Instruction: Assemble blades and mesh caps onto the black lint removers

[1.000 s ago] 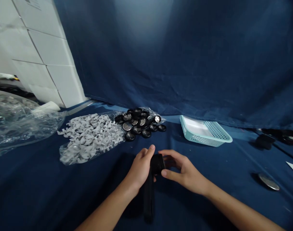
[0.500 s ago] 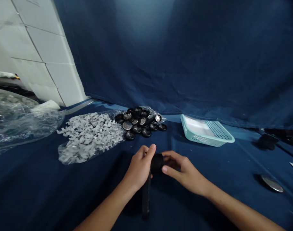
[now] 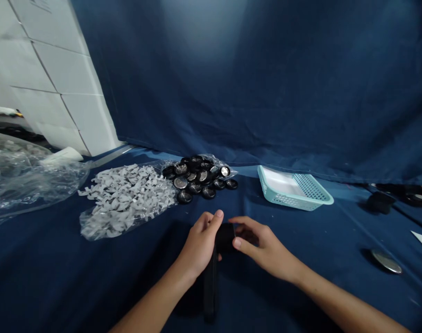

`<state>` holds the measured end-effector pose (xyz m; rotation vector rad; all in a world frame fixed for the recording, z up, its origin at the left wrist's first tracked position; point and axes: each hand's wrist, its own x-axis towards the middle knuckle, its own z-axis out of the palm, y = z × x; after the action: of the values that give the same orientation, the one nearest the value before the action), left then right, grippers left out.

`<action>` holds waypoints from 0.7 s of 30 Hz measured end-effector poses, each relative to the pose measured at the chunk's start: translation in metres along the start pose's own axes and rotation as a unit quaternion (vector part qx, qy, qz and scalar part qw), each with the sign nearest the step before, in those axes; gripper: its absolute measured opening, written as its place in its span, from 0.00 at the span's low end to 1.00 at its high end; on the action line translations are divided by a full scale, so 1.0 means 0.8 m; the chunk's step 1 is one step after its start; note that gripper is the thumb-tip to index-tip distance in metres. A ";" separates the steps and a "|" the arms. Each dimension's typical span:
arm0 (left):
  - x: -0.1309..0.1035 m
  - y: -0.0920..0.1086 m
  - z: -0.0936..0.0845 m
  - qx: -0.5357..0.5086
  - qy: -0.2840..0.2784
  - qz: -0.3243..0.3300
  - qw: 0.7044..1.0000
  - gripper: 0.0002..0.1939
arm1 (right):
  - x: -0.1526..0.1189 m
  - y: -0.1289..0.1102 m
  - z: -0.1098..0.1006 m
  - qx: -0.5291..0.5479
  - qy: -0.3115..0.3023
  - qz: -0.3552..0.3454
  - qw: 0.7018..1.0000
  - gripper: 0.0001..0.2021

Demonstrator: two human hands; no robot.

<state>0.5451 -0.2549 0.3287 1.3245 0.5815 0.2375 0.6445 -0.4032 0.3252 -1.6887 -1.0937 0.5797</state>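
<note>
Low in the middle of the head view is a black object point(image 3: 225, 238) with a short, thick block-like or round part and a long narrow bar point(image 3: 210, 291) running down from it. My left hand point(image 3: 203, 243) is wrapped round it where the two parts meet, thumb on top. At the right end of the thick part, my right hand point(image 3: 257, 243) has its thumb and index finger against the black surface, the other fingers curled behind. What lies inside the grip is hidden, and the exact kind of object is too dark to make out.
Grey-white plastic clips point(image 3: 127, 199) lie heaped on clear film at left. Beyond my hands are several black round caps point(image 3: 196, 188). A light-blue basket point(image 3: 294, 201) holds white sheets. A shiny oval piece point(image 3: 386, 262) lies at right, a plastic bag point(image 3: 30, 180) at far left.
The thick black part has turned a little between my hands, and its edge now looks squarer. Both hands keep nearly the same place; the whole view has shifted slightly.
</note>
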 end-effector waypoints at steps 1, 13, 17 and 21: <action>-0.001 0.000 0.000 -0.008 0.001 -0.003 1.000 0.25 | -0.001 0.000 -0.001 0.004 0.004 0.001 1.000 0.27; 0.001 0.000 -0.002 -0.006 -0.001 -0.022 1.000 0.25 | 0.001 -0.001 -0.001 -0.004 -0.001 -0.002 1.000 0.21; 0.002 -0.001 -0.002 -0.026 -0.019 -0.042 0.999 0.25 | -0.002 -0.003 -0.001 -0.010 -0.006 -0.043 0.999 0.29; 0.001 -0.001 -0.001 -0.012 -0.034 -0.041 0.999 0.25 | -0.003 -0.006 0.000 -0.019 -0.012 -0.057 0.998 0.24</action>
<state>0.5454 -0.2543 0.3276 1.2786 0.5724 0.1323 0.6416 -0.4048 0.3297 -1.6426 -1.2164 0.5098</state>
